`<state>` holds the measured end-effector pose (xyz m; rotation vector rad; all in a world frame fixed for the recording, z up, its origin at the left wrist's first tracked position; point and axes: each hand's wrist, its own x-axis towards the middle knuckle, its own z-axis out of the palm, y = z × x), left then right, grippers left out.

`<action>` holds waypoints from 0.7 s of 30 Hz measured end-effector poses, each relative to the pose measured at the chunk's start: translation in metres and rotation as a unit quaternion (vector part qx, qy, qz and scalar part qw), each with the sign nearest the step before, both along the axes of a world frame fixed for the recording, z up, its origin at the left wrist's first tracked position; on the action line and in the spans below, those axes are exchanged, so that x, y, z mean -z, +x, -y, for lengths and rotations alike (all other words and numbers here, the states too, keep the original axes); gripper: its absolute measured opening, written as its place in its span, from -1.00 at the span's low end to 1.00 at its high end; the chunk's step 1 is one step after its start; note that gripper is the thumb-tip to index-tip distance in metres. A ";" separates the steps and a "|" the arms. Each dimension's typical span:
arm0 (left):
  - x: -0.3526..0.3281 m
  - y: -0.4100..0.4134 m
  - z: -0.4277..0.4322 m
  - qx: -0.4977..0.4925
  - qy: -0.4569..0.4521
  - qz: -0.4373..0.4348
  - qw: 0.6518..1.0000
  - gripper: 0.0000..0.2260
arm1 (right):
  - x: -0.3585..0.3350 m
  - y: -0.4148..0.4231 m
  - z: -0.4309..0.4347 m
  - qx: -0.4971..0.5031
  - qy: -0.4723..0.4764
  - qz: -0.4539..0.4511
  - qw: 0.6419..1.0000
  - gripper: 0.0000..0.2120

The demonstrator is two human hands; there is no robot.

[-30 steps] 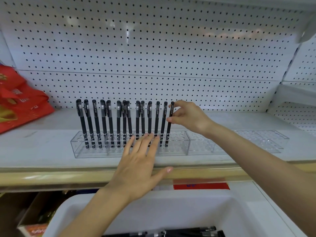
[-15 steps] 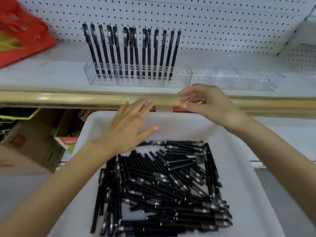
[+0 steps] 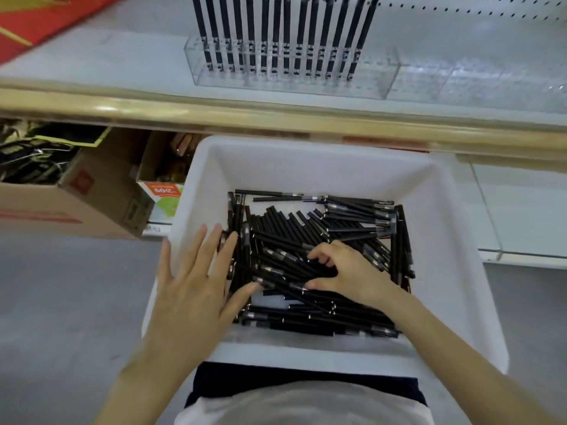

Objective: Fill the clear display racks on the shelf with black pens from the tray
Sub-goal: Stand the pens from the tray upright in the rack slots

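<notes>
A white tray point(image 3: 306, 157) in front of me holds a loose pile of black pens point(image 3: 337, 228). My right hand point(image 3: 349, 274) is down in the pile, its curled fingers and thumb pinching a black pen. My left hand point(image 3: 196, 286) hovers spread flat over the tray's left wall, its fingertips near the pens at the pile's left side. On the shelf above, a clear display rack point(image 3: 291, 78) carries a row of several upright pens point(image 3: 285, 26). A second clear rack point(image 3: 475, 84) to its right holds none.
The shelf's gold front edge point(image 3: 276, 115) runs between tray and racks. A red bag point(image 3: 36, 19) lies on the shelf at far left. Cardboard boxes point(image 3: 76, 204) sit under the shelf to the left. A low white shelf point(image 3: 521, 216) is at right.
The view tilted down from the shelf to the tray. My right hand left the rack, dropped into the tray and closed on a pen. My left hand came down to the tray's left side.
</notes>
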<state>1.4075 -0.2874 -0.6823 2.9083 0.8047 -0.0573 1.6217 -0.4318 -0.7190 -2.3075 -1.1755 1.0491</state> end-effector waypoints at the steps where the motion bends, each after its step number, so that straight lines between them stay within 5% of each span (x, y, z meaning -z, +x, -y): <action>1: 0.002 -0.005 -0.002 -0.018 -0.002 -0.002 1.000 -0.34 | 0.001 0.001 -0.001 0.004 -0.003 0.001 1.000 -0.51; 13: 0.016 -0.004 -0.014 -0.039 -0.010 -0.014 0.999 -0.36 | 0.012 0.003 -0.014 0.000 -0.015 0.045 0.999 -0.72; 21: 0.008 0.003 -0.013 -0.040 0.001 -0.013 0.999 -0.39 | 0.007 0.011 -0.011 0.109 0.037 -0.039 0.993 -0.87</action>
